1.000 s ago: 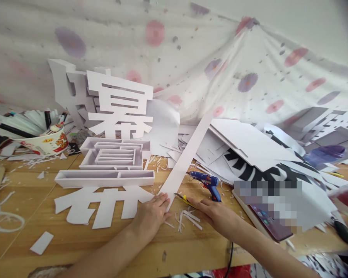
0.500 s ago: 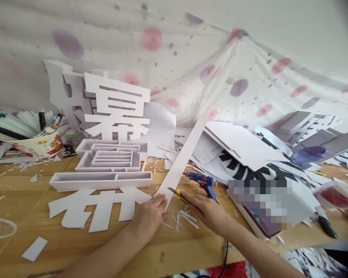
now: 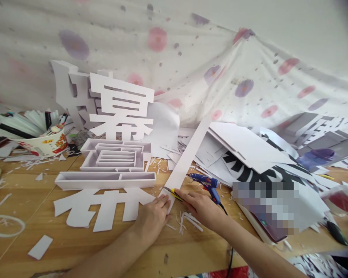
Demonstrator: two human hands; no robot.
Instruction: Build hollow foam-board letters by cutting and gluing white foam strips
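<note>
A long white foam-board strip (image 3: 188, 156) slants across the table away from me. On its near end my left hand (image 3: 154, 213) lies with its fingers flat, pressing it down. My right hand (image 3: 202, 208) grips a yellow and black utility knife (image 3: 173, 192); the blade lies across the strip just beyond my left fingertips. Left of my hands is a large white cut-out character (image 3: 106, 208), its upper part bearing raised walls (image 3: 118, 176) while the lower part is flat. A blue glue gun (image 3: 204, 179) rests on the table beyond my right hand.
Behind the flat character stand finished white raised characters (image 3: 127, 92). A paper bowl (image 3: 50, 143) sits at the left near white strips and markers. Stacked white boards (image 3: 246, 146) and a partly blurred device (image 3: 261, 220) occupy the right. White scraps (image 3: 188, 222) litter the wooden table (image 3: 139, 251).
My right hand has moved the knife slightly left, bringing its blade over the strip near my left fingers. My left hand stays on the strip. The whole view has shifted a little.
</note>
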